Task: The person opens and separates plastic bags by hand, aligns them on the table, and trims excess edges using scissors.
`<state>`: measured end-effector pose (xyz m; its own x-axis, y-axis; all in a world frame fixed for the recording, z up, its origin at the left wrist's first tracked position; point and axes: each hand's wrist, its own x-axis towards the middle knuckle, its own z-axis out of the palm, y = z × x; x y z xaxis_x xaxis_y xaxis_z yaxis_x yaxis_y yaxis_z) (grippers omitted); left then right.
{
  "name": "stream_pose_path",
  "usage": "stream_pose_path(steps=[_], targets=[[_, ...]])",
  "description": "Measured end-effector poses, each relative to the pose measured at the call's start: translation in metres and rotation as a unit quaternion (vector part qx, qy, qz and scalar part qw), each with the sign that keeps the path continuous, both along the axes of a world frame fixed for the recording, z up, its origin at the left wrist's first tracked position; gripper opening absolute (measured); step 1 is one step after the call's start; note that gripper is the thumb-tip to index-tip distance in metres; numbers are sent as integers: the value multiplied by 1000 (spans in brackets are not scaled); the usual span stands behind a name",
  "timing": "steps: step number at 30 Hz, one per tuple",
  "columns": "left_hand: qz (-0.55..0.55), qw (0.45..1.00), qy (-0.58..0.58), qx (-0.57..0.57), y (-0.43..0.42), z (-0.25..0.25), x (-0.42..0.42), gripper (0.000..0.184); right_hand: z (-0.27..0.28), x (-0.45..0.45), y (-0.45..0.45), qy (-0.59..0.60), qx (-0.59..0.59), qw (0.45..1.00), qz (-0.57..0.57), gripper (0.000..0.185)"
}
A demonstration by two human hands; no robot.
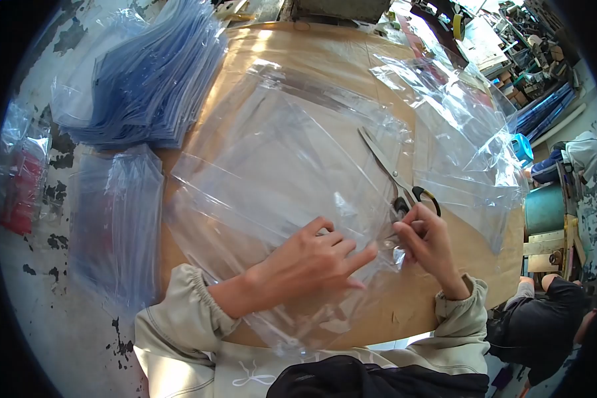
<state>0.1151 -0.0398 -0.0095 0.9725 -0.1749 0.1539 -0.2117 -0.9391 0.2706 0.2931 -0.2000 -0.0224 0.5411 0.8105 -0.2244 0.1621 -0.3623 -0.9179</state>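
Observation:
A clear plastic sheet or bag lies in overlapping layers on the brown-covered table in front of me. My left hand rests on its near part, fingers spread and palm down. My right hand has thumb and forefinger pinched at the right corner of the plastic, where the film bunches up. Just beyond that hand are scissors with black handles, lying on the plastic, blades pointing away to the upper left. The fingertips of my left hand are partly hidden.
Bluish stacked plastic bags sit at the far left, with a smaller pile nearer me. More clear plastic covers the table's right side. A red packet lies far left. Another person is low at the right, near a teal bin.

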Motion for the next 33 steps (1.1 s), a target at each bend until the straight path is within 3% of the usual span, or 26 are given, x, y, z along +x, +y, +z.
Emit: stream_pose_path(steps=[1,4,7,12,17,23,29,33], targets=[[28,994,89,-52,-6,17,-2,60,-3,-9,0,15,10,1000,-2,16],[40,987,155,11,-34,28,1,84,-2,-24,-3,77,18,997,-4,14],[56,998,-31,-19,-56,-10,-1,88,8,-2,-8,207,7,976,71,12],[64,996,-15,-53,-69,-32,0,92,16,21,-22,203,-31,968,146,13],[73,997,0,-39,-73,-34,2,90,19,28,-25,115,-74,977,162,12],[78,997,0,-27,-75,-35,1,86,20,28,-25,165,-77,975,125,12],[79,996,0,-35,-75,-37,0,86,22,27,-25,65,-79,982,157,15],[84,995,2,-45,-75,-38,0,87,18,30,-28,69,-34,990,118,17]])
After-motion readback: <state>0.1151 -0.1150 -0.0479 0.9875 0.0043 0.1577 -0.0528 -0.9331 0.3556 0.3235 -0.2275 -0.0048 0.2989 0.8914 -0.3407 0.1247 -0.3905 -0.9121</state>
